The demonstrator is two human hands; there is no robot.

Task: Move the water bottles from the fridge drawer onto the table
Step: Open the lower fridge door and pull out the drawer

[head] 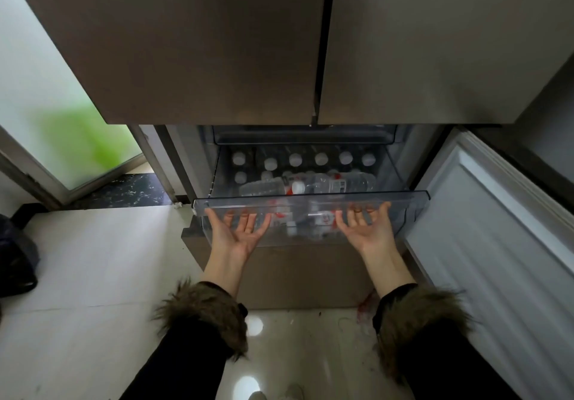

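Fridge (217, 42) with both upper doors closed and a lower door (497, 244) swung open at right. The clear fridge drawer (310, 197) stands pulled partway out above the tiled floor (93, 260). Inside it, water bottles (295, 159) stand upright in rows, white caps showing, and further ones lie on their sides across the front. No desk is in view. Risk, as a judgement: the loaded drawer is heavy; a hard pull could run it off its rails or tip it forward, and the loose front bottles could roll. Left hand (239, 232) and right hand (366, 228) are palm-up under the drawer's front lip, fingers hooked up behind the clear panel; each grip is half-closed on that edge, holding no bottle.
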